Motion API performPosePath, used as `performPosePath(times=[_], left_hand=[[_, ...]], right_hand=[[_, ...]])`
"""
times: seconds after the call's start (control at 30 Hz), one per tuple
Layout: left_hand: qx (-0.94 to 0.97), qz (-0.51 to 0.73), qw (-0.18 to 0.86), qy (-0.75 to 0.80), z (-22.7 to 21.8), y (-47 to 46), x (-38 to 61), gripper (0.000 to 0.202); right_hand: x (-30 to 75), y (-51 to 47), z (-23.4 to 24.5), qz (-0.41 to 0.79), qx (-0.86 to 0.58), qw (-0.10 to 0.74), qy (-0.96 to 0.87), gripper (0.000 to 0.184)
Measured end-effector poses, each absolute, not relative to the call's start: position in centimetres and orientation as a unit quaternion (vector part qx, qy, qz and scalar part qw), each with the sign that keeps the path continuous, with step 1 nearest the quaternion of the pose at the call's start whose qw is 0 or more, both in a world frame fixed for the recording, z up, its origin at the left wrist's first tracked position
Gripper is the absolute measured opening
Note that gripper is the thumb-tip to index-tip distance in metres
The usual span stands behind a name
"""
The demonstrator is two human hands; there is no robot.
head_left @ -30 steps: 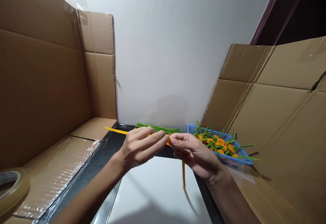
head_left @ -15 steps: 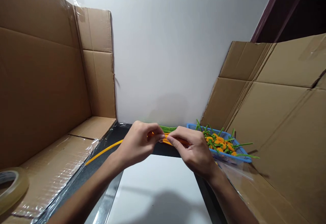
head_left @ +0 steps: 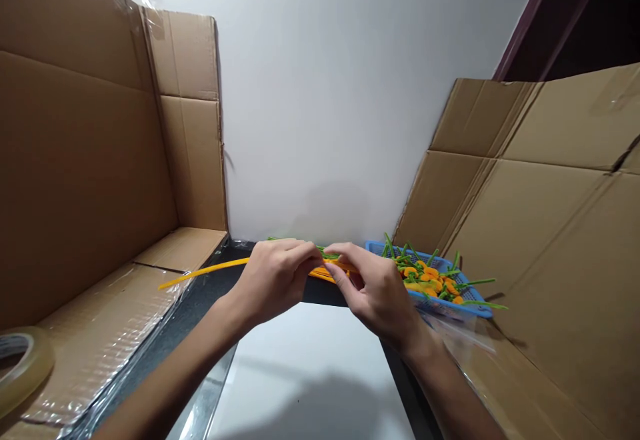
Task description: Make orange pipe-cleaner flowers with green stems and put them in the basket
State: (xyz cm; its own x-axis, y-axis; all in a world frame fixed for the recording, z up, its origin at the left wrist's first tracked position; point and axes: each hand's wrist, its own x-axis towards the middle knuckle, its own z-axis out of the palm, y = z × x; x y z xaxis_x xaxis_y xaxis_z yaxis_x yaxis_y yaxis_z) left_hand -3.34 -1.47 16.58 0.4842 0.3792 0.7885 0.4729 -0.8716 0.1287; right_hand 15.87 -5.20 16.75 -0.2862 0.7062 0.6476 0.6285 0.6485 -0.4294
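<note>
My left hand (head_left: pixel 273 280) and my right hand (head_left: pixel 373 290) meet in front of me, fingers pinched on an orange pipe cleaner (head_left: pixel 205 273). Its long free end sticks out to the left over the dark counter. The part between my fingertips is bent and mostly hidden. Just behind my hands lies a bundle of green pipe cleaners (head_left: pixel 325 251). To the right of my right hand stands a blue basket (head_left: pixel 450 307) filled with several orange-and-green twisted pieces (head_left: pixel 430 280).
Cardboard sheets wrapped in clear film stand on the left (head_left: pixel 90 160) and right (head_left: pixel 550 213). A roll of clear tape (head_left: pixel 20 370) lies at the lower left. A white board (head_left: pixel 310 373) covers the counter below my hands. A white wall rises behind.
The orange pipe cleaner's free end swung from hanging down on the right to pointing out left and has lifted slightly. Both hands closed together and moved a little away from me.
</note>
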Motion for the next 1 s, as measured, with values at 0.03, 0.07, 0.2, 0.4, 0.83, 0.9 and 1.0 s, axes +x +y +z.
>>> performPosePath(times=[0.03,0.07,0.2,0.4,0.83,0.9,1.0], left_hand=[[-0.859,-0.433,-0.002,-0.273,16.8,-1.7,-3.3,0.016],[-0.858,-0.418,-0.054,-0.293,17.0,-2.0,-3.3,0.016],[-0.854,-0.372,-0.174,-0.320,17.7,-2.6,-3.4,0.018],[-0.856,-0.486,0.045,-0.171,16.4,-1.7,-3.2,0.018],[-0.806,-0.474,0.354,-0.006,13.9,0.2,-2.1,0.016],[-0.795,-0.481,0.370,0.002,13.3,0.5,-2.2,0.013],[-0.804,-0.475,0.357,-0.017,12.6,1.4,-2.6,0.015]], right_hand=[[16.1,-5.2,16.7,-0.056,-0.391,0.397,-0.829,0.018],[16.4,-5.2,16.6,-0.136,-0.361,0.369,-0.846,0.018],[16.6,-5.0,16.3,-0.257,-0.297,0.355,-0.848,0.022],[15.6,-5.8,17.0,0.116,-0.397,0.462,-0.785,0.025],[17.8,-3.6,16.5,0.599,-0.412,0.348,-0.592,0.036],[17.6,-3.2,16.1,0.631,-0.399,0.344,-0.569,0.034],[17.1,-2.6,15.4,0.642,-0.390,0.355,-0.556,0.033]])
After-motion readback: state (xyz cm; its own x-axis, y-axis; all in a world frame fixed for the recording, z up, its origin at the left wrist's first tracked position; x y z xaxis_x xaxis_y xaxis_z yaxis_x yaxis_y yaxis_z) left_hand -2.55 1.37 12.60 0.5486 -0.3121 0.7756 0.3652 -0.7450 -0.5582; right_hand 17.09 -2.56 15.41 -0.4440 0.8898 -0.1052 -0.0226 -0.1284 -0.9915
